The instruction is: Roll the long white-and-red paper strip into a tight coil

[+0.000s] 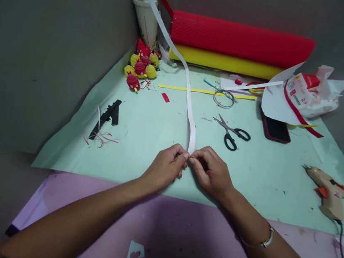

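My left hand point(169, 164) and my right hand point(211, 169) meet near the front of the green sheet, fingertips pinched at the near end of a long white paper strip point(188, 106). A tiny bit of red shows between the fingers. From there the strip runs away from me, past the rolls and up beyond the top edge of view. Both hands are closed, with the exact grip partly hidden by the fingers. Black-handled scissors point(231, 133) lie beyond my right hand, blades apart. A small red scrap point(165, 97) lies left of the strip.
Red point(242, 41) and yellow corrugated rolls point(230, 62) lie at the back. Small red and yellow figures point(140, 67) cluster at back left, by a white cup point(146, 17). A glue gun point(329, 192), phone point(274, 127) and tissue pack point(311, 93) are on the right; black strips point(106, 117) left.
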